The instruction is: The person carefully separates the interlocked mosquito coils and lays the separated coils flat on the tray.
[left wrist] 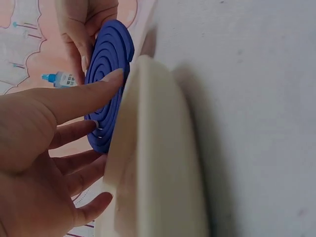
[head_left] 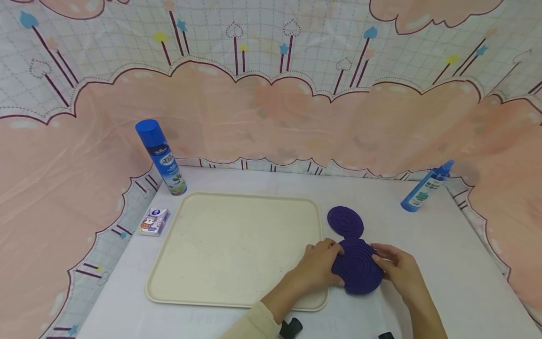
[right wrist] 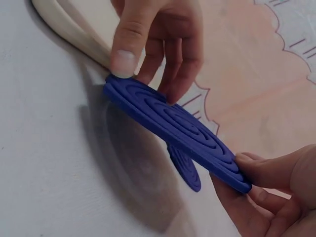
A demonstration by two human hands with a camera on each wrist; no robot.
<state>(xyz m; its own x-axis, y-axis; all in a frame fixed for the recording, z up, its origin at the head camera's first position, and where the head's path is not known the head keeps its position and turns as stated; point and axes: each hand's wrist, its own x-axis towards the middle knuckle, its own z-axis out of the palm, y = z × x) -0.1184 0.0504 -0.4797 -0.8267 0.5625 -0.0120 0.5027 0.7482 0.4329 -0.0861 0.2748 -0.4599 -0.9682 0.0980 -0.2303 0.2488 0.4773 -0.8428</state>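
Observation:
A dark blue round coaster (head_left: 359,268) with raised concentric rings is held between both hands, tilted above the white table. My left hand (head_left: 319,263) pinches its left edge, thumb over the ringed face in the left wrist view. On the opposite edge, my right hand (right wrist: 281,192) grips with the thumb on top and fingers underneath. The held coaster's edge looks uneven; whether it is a stack, I cannot tell. A second, matching coaster (head_left: 345,221) lies flat on the table just beyond. Beside the left hand is the right end of a cream tray (head_left: 237,245), partly under the left forearm.
A blue spray can (head_left: 163,157) stands behind the tray's left corner, with a small printed packet (head_left: 154,221) near it. At the back right is a blue spray bottle (head_left: 426,187). A patterned cloth (head_left: 271,122) hangs around the table (head_left: 457,282).

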